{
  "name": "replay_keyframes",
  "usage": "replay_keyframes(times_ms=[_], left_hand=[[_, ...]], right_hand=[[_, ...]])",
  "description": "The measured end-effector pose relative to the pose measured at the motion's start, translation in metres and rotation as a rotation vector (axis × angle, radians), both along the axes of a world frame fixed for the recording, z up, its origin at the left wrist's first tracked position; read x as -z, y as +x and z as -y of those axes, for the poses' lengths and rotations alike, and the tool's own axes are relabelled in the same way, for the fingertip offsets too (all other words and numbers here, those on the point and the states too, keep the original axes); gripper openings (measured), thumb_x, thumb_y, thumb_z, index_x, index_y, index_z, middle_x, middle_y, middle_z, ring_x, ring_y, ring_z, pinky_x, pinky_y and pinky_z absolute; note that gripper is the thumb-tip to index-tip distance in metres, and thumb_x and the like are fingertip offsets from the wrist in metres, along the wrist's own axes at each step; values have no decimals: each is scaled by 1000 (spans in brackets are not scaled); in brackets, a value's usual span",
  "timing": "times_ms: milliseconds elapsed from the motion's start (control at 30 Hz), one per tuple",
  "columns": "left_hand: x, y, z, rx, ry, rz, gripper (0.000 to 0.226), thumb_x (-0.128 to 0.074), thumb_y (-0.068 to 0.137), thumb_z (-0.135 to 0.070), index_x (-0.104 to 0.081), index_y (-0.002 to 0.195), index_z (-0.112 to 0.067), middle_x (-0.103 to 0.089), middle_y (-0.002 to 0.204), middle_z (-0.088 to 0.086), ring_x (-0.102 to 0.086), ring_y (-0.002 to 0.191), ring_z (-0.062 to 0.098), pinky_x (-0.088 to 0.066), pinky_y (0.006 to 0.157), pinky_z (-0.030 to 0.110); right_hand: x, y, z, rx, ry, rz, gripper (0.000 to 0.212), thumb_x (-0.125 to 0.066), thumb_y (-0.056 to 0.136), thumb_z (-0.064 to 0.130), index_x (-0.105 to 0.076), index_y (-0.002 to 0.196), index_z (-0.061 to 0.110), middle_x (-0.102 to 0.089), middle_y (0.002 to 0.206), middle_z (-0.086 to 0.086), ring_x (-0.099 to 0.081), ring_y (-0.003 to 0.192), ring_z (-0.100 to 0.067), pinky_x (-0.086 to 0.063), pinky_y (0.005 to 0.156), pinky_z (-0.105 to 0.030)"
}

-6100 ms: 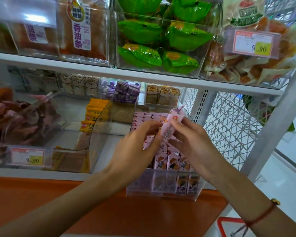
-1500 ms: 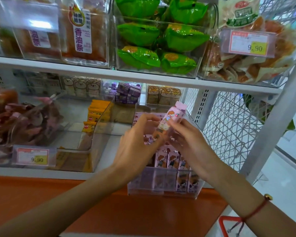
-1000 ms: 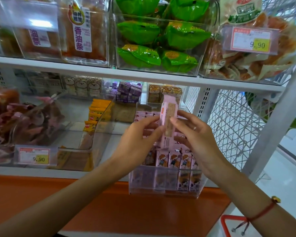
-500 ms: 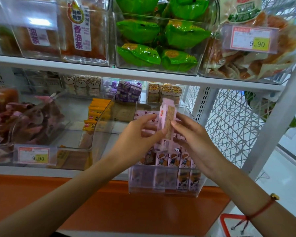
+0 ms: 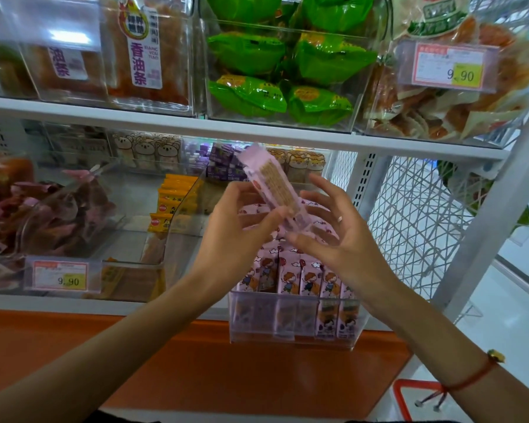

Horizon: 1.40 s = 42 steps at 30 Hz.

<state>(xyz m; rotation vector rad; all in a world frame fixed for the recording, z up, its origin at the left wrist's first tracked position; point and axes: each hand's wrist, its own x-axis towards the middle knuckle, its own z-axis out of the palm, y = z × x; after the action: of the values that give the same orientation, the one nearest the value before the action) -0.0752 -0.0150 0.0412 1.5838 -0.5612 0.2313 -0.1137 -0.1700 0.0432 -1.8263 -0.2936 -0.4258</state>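
Note:
A slim pink snack packet (image 5: 268, 180) is held up in front of the lower shelf, its top leaning to the left and its printed back facing me. My left hand (image 5: 235, 230) pinches its lower half between thumb and fingers. To the right of the packet, my right hand (image 5: 333, 239) has its fingers spread and straight, with the thumb close under the packet's lower end. Below both hands stands a clear plastic bin (image 5: 290, 334) holding several upright pink packets (image 5: 309, 277) of the same kind.
The upper shelf edge (image 5: 257, 129) runs just above the hands, with green bags (image 5: 287, 74) in a clear bin. Yellow packets (image 5: 174, 199) sit left of the hands. A wire mesh panel (image 5: 409, 215) closes the right side. An orange ledge (image 5: 196, 361) and a red basket (image 5: 409, 401) lie below.
The packet has tipped from upright to leaning left. My right hand has let go of it and spread its fingers; my left hand still holds it.

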Motion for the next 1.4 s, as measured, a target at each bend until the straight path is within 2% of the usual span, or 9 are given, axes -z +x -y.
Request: replay_keyframes(times_ms=[167, 267, 367, 467, 700, 900, 967, 1100, 1400], left_hand=[[-2, -3, 0, 3, -53, -128, 60, -69, 66, -48, -48, 117, -28, -62, 111, -12, -66, 91, -2, -58, 73, 22], [-7, 3, -7, 106, -125, -192, 60, -68, 82, -28, -39, 134, -30, -59, 124, -5, -65, 102, 2, -56, 83, 23], [-7, 3, -10, 121, -165, -189, 35, -64, 86, -14, -53, 119, -22, -68, 109, 4, -69, 91, 7, -54, 70, 15], [-1, 6, -8, -1, -175, -186, 31, -69, 81, -27, -57, 106, -14, -70, 99, 6, -70, 83, 6, -54, 64, 15], [8, 5, 0, 2, -71, -192, 37, -69, 76, -39, -53, 103, -20, -68, 99, -1, -70, 83, 5, -57, 69, 19], [-4, 14, -8, -167, -131, 0, 36, -65, 69, -41, -52, 97, -22, -67, 100, -1, -68, 91, 9, -57, 78, 25], [-6, 20, -8, -182, -56, 41, 33, -67, 74, -37, -51, 98, -21, -66, 101, -2, -67, 94, 10, -57, 81, 28], [-4, 37, -3, -138, 236, 117, 22, -68, 84, -25, -51, 98, -27, -65, 95, -12, -64, 82, -4, -56, 68, 16], [-22, 69, 13, -19, 786, 257, 33, -74, 78, -37, -52, 102, -30, -57, 102, -13, -57, 87, -1, -52, 76, 23]], right_hand=[[-2, -1, -5, 20, 79, -5, 38, -68, 71, 34, -58, 107, 28, -66, 102, 12, -66, 86, 2, -53, 65, -14], [-1, 2, 3, -58, 175, -152, 31, -62, 71, 33, -64, 101, 28, -72, 89, 11, -69, 82, -4, -54, 75, -22], [4, 4, 6, -99, 262, -239, 34, -66, 68, 31, -67, 102, 27, -72, 98, 4, -68, 95, -19, -53, 89, -33], [3, 5, 7, -82, 348, -200, 50, -73, 60, 28, -66, 108, 19, -72, 94, 7, -70, 89, -15, -56, 76, -23], [9, 12, 16, 29, 465, -243, 33, -62, 80, 31, -66, 107, 12, -72, 87, 2, -67, 84, -9, -50, 69, -20], [21, 19, 17, 340, -295, -33, 32, -63, 89, 27, -48, 118, 29, -54, 103, 21, -57, 92, 3, -47, 71, -10], [26, 18, 19, 323, -543, 25, 21, -60, 90, 23, -54, 109, 28, -56, 109, 13, -54, 98, -2, -47, 85, -16], [40, 15, 18, 213, -921, -91, 49, -42, 96, 47, -34, 142, 33, -36, 146, 8, -30, 132, -9, -24, 111, -30], [39, 10, 23, 182, -907, -53, 43, -50, 96, 39, -39, 137, 33, -45, 139, 9, -37, 126, -7, -24, 106, -25]])
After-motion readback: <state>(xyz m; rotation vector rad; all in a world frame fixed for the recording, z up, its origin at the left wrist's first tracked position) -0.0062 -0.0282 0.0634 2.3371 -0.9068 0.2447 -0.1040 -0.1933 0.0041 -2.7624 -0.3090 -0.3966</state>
